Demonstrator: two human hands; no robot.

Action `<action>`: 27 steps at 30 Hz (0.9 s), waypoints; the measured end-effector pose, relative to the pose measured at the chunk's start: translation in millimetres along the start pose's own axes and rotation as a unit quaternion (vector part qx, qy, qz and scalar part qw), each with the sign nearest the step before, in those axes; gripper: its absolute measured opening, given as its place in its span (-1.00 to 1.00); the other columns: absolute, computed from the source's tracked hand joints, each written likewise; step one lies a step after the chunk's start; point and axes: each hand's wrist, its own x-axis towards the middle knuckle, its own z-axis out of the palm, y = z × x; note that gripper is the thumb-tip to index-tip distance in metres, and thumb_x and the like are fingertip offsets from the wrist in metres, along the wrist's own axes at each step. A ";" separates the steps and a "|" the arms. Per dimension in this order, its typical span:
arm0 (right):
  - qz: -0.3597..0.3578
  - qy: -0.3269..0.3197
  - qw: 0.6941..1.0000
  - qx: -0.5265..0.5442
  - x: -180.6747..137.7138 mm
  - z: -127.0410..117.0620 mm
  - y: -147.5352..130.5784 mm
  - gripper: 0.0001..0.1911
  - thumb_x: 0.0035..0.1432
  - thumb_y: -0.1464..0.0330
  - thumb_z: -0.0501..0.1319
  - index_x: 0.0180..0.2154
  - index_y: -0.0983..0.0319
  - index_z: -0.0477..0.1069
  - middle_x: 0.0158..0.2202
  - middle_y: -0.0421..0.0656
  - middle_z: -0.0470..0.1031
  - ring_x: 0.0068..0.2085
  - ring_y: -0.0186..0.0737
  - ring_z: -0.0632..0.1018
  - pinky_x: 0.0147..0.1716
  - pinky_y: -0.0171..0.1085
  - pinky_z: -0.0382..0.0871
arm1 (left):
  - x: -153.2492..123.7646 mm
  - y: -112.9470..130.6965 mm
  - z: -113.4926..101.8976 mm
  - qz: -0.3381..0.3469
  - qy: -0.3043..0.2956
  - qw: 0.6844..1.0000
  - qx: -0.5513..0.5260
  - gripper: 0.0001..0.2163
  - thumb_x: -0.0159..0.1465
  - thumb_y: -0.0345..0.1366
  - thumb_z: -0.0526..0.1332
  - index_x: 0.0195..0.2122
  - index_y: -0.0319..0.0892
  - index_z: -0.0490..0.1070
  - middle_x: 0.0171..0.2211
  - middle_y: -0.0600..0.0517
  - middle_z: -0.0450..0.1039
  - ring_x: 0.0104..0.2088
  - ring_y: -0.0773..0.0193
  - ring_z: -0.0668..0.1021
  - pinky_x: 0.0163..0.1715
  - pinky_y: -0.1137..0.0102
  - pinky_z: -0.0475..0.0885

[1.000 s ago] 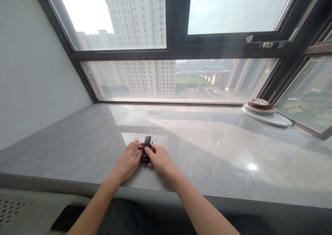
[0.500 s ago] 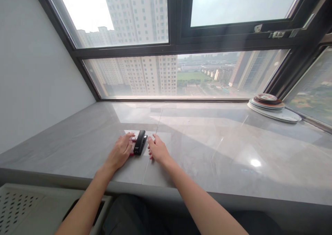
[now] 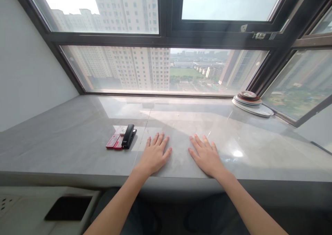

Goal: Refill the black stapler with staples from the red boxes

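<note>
My left hand (image 3: 155,153) lies flat on the grey stone ledge (image 3: 178,117), fingers spread, holding nothing. To its right, apart from it, my right hand (image 3: 206,155) also rests palm down with its fingers spread. A black stapler (image 3: 128,137) lies on the ledge to the left of my left hand, not touched by it. Right against the stapler's left side are several small red and white boxes; one red box (image 3: 112,142) is nearest the left, and another (image 3: 118,142) is partly beside the stapler.
A stack of plates (image 3: 249,102) sits in the far right corner by the window frame (image 3: 160,40). Below the ledge's front edge at the left stands a pale plastic piece (image 3: 28,210) with a dark opening. A wall (image 3: 28,76) bounds the left side.
Both hands have left the stapler and boxes, moved right and flattened onto the ledge with fingers spread. The stapler and boxes now lie untouched. The view has turned somewhat to the right.
</note>
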 end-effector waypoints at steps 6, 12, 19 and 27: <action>0.017 0.004 0.999 -0.036 -2.0 1.6 -12.2 -0.30 0.46 -0.04 -0.21 0.52 -0.05 -0.16 0.55 -0.27 -0.17 0.52 0.24 -0.18 0.39 0.33 -0.24 | -1.9 -3.0 11.9 -0.021 -0.004 1.000 0.016 -0.41 0.49 0.13 -0.13 0.48 0.09 0.03 0.52 0.07 -0.07 0.51 0.02 -0.01 0.45 -0.04 -0.09; 0.027 0.003 0.999 -0.047 0.1 3.4 -15.3 -0.32 0.46 -0.02 -0.22 0.51 -0.08 -0.16 0.56 -0.26 -0.18 0.50 0.33 -0.16 0.33 0.46 -0.26 | 0.5 1.5 13.8 -0.043 -0.005 0.998 0.035 -0.36 0.46 0.19 -0.12 0.49 0.05 0.03 0.53 0.03 -0.09 0.52 -0.07 -0.08 0.45 -0.13 -0.18; 0.009 0.022 0.999 -0.025 -1.5 5.7 -16.5 -0.30 0.45 -0.02 -0.17 0.51 -0.03 -0.10 0.55 -0.21 -0.16 0.51 0.28 -0.16 0.37 0.40 -0.30 | -0.1 1.2 16.3 -0.051 0.003 0.998 0.025 -0.33 0.44 0.23 -0.11 0.48 0.03 0.04 0.53 0.00 -0.10 0.51 -0.16 -0.08 0.43 -0.19 -0.19; 0.005 0.038 0.999 0.006 -1.4 8.5 -15.9 -0.31 0.44 -0.01 -0.14 0.50 -0.04 -0.05 0.54 -0.21 -0.11 0.51 0.29 -0.14 0.37 0.39 -0.34 | 0.2 -2.4 20.3 -0.041 0.012 0.999 0.000 -0.33 0.44 0.22 -0.07 0.48 0.04 0.04 0.52 -0.02 -0.08 0.51 -0.19 -0.07 0.42 -0.22 -0.19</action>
